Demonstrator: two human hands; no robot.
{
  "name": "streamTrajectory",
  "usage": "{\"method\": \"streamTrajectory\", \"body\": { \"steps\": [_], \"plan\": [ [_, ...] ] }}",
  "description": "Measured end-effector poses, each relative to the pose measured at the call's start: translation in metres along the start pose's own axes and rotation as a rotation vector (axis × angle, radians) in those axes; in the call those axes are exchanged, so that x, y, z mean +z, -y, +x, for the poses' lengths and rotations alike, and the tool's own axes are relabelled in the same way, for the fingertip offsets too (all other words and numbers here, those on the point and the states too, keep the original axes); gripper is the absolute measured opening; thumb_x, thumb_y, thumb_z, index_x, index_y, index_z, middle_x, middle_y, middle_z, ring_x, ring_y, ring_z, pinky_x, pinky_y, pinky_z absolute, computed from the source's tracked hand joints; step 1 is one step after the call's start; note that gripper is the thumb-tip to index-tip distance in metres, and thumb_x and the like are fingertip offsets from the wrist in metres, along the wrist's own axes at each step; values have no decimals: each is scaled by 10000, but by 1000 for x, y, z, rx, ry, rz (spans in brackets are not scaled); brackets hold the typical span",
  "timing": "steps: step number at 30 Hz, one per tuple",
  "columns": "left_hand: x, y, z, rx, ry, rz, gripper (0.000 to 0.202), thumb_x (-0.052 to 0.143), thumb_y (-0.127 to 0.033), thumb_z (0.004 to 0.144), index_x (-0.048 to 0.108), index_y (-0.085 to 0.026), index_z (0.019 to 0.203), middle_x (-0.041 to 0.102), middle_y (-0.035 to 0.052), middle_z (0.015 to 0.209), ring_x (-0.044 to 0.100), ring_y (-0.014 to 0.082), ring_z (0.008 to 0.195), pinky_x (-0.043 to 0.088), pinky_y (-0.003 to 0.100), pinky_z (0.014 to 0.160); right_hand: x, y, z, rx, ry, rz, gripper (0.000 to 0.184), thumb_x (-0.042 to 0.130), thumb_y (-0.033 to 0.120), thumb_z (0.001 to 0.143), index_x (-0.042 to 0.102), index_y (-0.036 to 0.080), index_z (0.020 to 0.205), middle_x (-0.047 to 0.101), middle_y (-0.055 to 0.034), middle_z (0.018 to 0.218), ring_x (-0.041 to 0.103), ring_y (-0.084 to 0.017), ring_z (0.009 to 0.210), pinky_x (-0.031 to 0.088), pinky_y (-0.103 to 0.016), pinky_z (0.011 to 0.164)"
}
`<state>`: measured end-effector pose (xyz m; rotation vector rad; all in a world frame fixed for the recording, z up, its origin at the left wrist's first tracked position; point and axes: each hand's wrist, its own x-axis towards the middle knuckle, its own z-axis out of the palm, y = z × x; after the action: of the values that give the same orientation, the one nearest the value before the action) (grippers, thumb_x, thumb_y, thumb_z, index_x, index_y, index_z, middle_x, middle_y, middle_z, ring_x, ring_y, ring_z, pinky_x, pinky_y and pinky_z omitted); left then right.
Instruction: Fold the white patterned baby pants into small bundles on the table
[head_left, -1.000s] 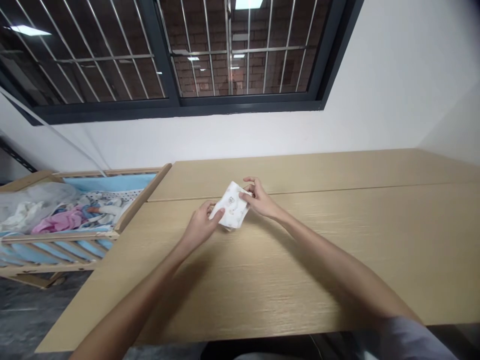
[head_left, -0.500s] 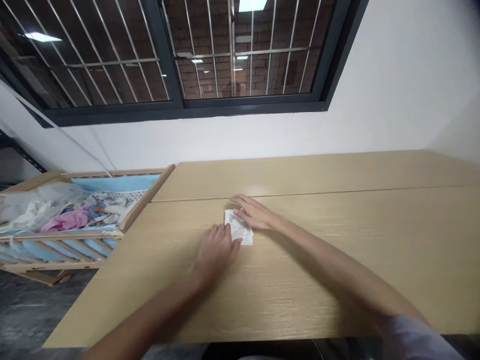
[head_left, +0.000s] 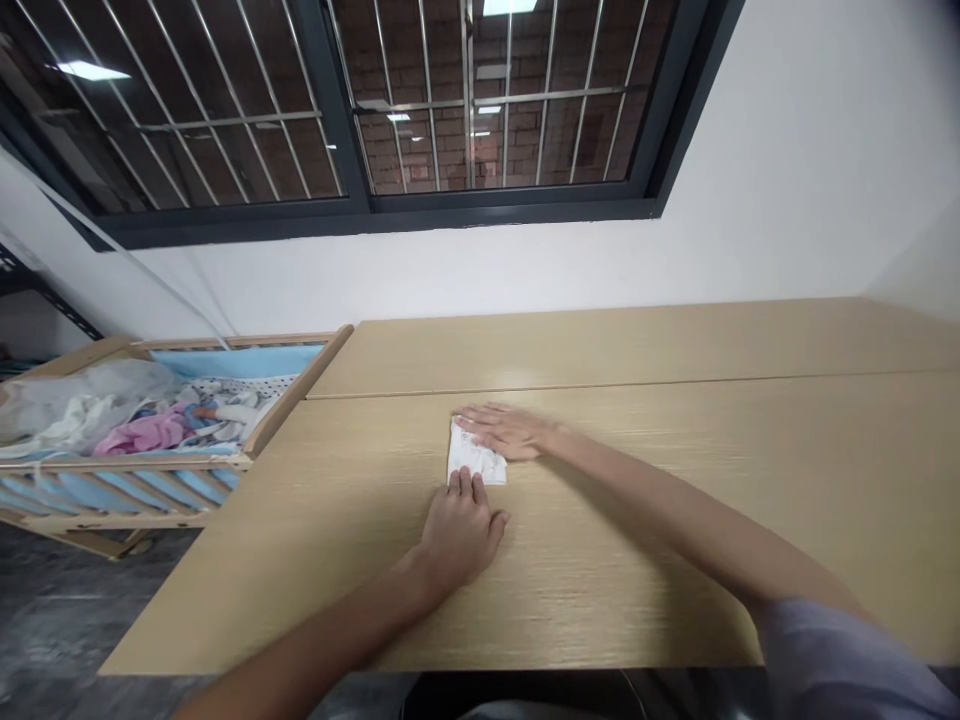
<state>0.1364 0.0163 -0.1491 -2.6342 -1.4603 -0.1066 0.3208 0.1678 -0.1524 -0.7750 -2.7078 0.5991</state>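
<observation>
A small white folded cloth or paper piece with faint printed marks (head_left: 480, 464) lies flat on the wooden table (head_left: 675, 480); its exact kind is hard to tell. Across its upper part my right hand (head_left: 506, 430) rests flat, fingers stretched out to the left and slightly blurred. My left hand (head_left: 463, 525) touches its lower edge with the fingertips, the fingers spread and the thumb out to the right. Part of the white piece is hidden under both hands.
A wooden crib (head_left: 262, 440) with blue lining, holding a pink cloth (head_left: 146, 432) and other fabrics, stands at the table's left. Behind the table rise a white wall (head_left: 787, 180) and a dark-framed, barred window (head_left: 510, 205). A seam runs along the table's rear part.
My right hand has flattened down over the top of the white piece. My left hand has shifted right and down, from its left side to its lower edge.
</observation>
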Motion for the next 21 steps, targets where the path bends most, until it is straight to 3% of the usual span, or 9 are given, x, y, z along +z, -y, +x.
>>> {"method": "streamTrajectory", "body": {
  "steps": [4, 7, 9, 12, 16, 21],
  "plan": [
    [-4, 4, 1, -3, 41, -85, 589, 435, -424, 990, 560, 39, 1332, 567, 345, 1352, 523, 429, 1315, 485, 517, 991, -5, -11, 4, 42, -111, 86, 517, 470, 460, 1027, 446, 292, 1516, 334, -2, 1622, 264, -219, 1520, 137, -444, 1280],
    [-14, 19, 8, -44, 36, -160, 426, 415, -406, 999, 660, -116, 1193, 680, 213, 1238, 619, 338, 1181, 475, 457, 994, -12, -7, -2, 111, -160, 110, 539, 429, 500, 1036, 408, 303, 1537, 313, 0, 1634, 241, -225, 1530, 135, -464, 1276],
    [-22, 37, 16, -131, 15, -169, 395, 377, -411, 1011, 672, -167, 1111, 709, 161, 1152, 634, 301, 1121, 458, 426, 999, -20, -4, -8, 202, -275, 118, 564, 386, 530, 1041, 383, 291, 1551, 305, -26, 1640, 236, -243, 1531, 153, -487, 1265],
    [-29, 65, 32, -295, -9, -133, 462, 326, -443, 1013, 651, -125, 1099, 686, 213, 1142, 620, 341, 1134, 446, 459, 981, -28, -6, -14, 325, -432, 109, 558, 402, 530, 1029, 487, 223, 1488, 451, -119, 1555, 365, -291, 1467, 258, -504, 1216],
    [-25, 85, 58, -370, 91, -171, 524, 330, -529, 989, 674, -133, 989, 724, 219, 1012, 691, 349, 983, 493, 433, 849, -18, -4, -13, 349, -407, 170, 443, 559, 449, 965, 660, 157, 1282, 640, -169, 1278, 613, -294, 1163, 473, -447, 1019],
    [-16, 80, 82, -332, 153, -252, 374, 446, -458, 952, 649, -162, 1056, 742, 176, 1056, 705, 308, 986, 483, 345, 769, 5, 10, -6, 394, -375, 114, 385, 685, 375, 874, 670, 147, 1184, 611, -119, 1096, 590, -243, 1047, 466, -377, 962]
  ]
}}
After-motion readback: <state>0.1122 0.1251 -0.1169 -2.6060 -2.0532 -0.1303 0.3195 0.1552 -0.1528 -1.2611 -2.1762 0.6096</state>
